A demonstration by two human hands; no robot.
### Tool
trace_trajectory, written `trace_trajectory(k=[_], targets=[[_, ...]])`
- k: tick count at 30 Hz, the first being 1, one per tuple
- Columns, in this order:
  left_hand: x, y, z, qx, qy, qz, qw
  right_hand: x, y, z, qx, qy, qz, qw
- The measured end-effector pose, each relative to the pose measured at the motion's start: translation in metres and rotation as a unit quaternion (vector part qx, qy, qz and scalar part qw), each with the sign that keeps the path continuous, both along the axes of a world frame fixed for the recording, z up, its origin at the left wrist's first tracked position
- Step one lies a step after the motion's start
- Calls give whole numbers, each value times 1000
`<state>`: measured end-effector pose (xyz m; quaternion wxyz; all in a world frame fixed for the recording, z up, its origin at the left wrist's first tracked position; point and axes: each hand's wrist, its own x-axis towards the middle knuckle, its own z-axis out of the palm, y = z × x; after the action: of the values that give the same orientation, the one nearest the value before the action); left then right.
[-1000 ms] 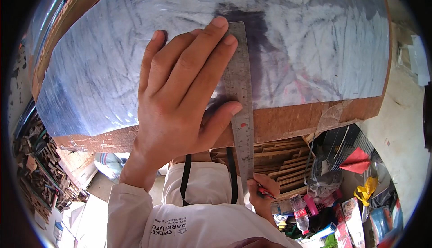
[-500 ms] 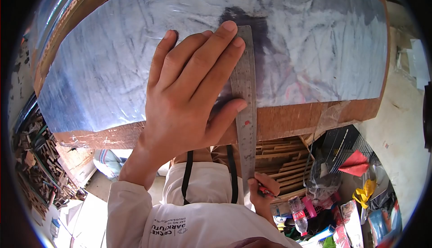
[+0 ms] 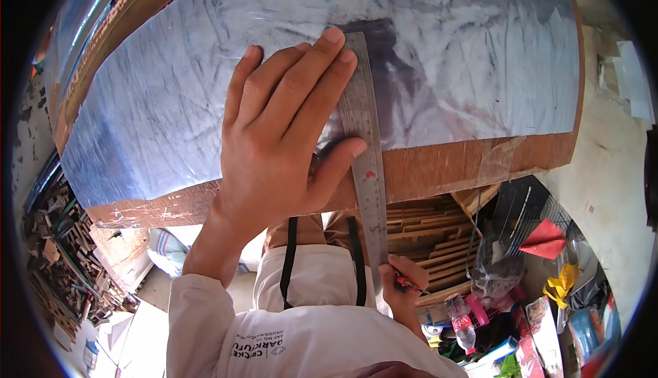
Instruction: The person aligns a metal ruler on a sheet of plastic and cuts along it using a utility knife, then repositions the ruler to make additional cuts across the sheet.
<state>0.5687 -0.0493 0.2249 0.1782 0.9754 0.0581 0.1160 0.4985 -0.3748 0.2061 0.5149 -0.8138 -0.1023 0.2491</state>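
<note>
A steel ruler [image 3: 368, 172] lies across a wrinkled, shiny bluish-grey sheet [image 3: 157, 104] on a brown wooden board [image 3: 439, 162], its lower end jutting past the board's near edge. My left hand [image 3: 274, 131] is spread flat, palm down, with forefinger and thumb pressing the ruler's left edge. Beyond the board edge, my right hand [image 3: 403, 282] is closed around a small red-and-black tool [image 3: 406, 284], mostly hidden by the fingers, so its kind does not show. The right fingertips are close by the ruler's lower end.
Stacked wooden strips [image 3: 432, 258] sit under the board on the right. Beside them are a plastic bottle [image 3: 460, 323], a red piece [image 3: 543, 239] and a yellow piece [image 3: 562, 284]. Wood scraps [image 3: 68, 261] are piled at left. Clear tape [image 3: 499, 159] crosses the board's near edge.
The camera view has shifted and turned slightly. The ruler appears a little more tilted, its top to the left. Both hands keep about the same hold and place.
</note>
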Motion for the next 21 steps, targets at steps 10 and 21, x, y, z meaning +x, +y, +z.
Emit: trace_trajectory(k=[10,21], targets=[[-1,-1,-1,-10,-7,4,1000,-3,-6,-5,24,27,-12,999],[-1,-1,-1,-14,-8,6,1000,-1,-6,-3,17,19,-5,1000]])
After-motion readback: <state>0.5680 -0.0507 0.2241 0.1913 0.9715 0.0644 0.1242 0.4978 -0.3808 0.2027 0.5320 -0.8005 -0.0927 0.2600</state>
